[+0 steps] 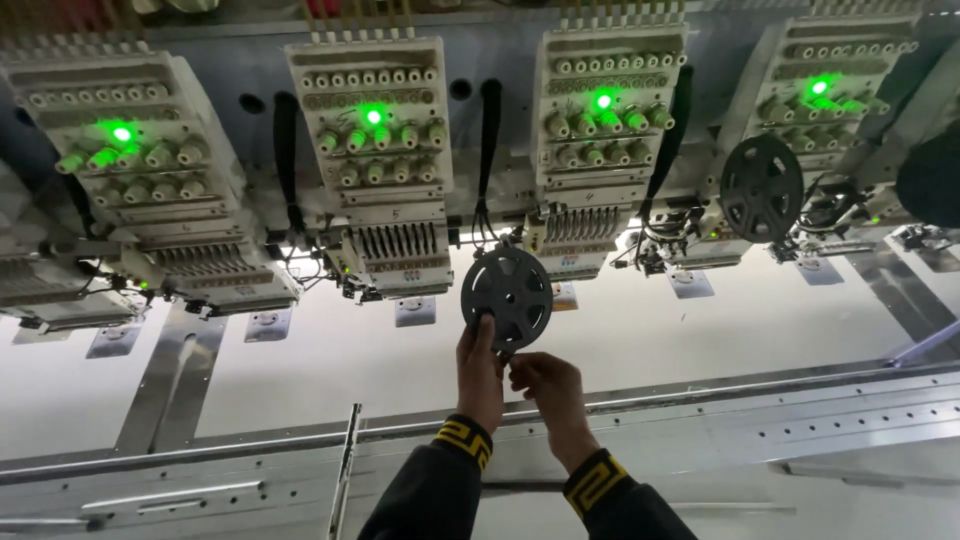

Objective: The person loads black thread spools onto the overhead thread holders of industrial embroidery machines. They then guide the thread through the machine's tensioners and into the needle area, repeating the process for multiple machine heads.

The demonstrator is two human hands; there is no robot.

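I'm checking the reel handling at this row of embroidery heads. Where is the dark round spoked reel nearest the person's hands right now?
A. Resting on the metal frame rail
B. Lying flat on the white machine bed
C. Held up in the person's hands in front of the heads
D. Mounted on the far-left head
C: the dark round spoked reel is gripped at its lower edge by the left hand, with the right hand just below it.

White table (400,365) runs flat under the row of machine heads. Metal frame rail (760,420) lies across its near edge, grey support bar (170,385) crosses it front to back on the left, and small square needle plates (415,312) sit in it, one beneath each head.
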